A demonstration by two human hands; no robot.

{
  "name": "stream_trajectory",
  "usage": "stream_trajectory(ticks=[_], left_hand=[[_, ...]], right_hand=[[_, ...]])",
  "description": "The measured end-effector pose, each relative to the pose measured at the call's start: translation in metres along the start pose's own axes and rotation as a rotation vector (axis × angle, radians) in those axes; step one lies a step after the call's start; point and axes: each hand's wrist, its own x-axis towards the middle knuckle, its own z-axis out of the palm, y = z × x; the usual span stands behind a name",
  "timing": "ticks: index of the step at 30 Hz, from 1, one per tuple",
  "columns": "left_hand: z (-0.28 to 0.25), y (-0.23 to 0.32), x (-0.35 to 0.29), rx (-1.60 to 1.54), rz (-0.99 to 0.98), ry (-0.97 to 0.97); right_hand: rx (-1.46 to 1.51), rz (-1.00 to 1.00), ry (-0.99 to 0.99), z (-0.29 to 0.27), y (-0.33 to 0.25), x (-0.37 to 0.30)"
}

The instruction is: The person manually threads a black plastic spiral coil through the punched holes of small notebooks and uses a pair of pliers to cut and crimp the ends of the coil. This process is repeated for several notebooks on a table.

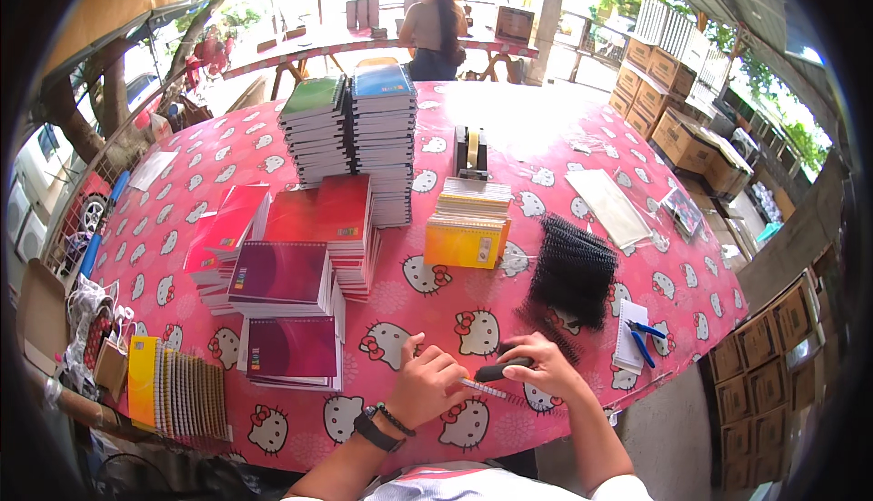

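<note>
My left hand (pixel 432 383) is closed on one end of a thin notebook (pixel 489 389), seen edge-on with a row of holes along its white edge. A dark, rounded object (pixel 492 372) lies at my right hand (pixel 543 366), whose fingers curl over it; its kind is unclear. A thin dark coil seems to run along the notebook's edge below that hand. Just beyond, a heap of black spiral binding coils (pixel 571 274) rests on the pink patterned tablecloth (pixel 364 433). Blue-handled pliers (pixel 644 345) lie over a small white pad (pixel 627 337) to the right.
Purple notebooks (pixel 291 348), red notebooks (pixel 344 215) and tall spiral-bound stacks (pixel 384 137) stand left of centre. Yellow notebooks (pixel 466 239) sit before a tape dispenser (pixel 471 152). A bound row (pixel 177 390) stands near left. Cardboard boxes (pixel 764 383) line the right; a person (pixel 435 28) is beyond.
</note>
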Motion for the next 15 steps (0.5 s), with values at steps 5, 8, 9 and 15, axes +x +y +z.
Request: stream_trajectory(ticks=[5, 8, 9, 15], left_hand=[[-0.001, 0.003, 0.005, -0.083, -0.045, 0.037], [0.003, 0.002, 0.007, -0.119, -0.129, 0.143], [0.005, 0.002, 0.008, -0.126, -0.177, 0.219], [0.030, -0.029, -0.020, -0.888, -0.544, 0.111]], right_hand=[[0.443, -0.210, -0.220, -0.006, -0.008, 0.002], [0.153, 0.024, -0.025, -0.005, 0.001, 0.007], [0.353, -0.025, -0.019, -0.006, 0.010, 0.003], [0.148, -0.086, -0.061, 0.006, -0.003, 0.014]])
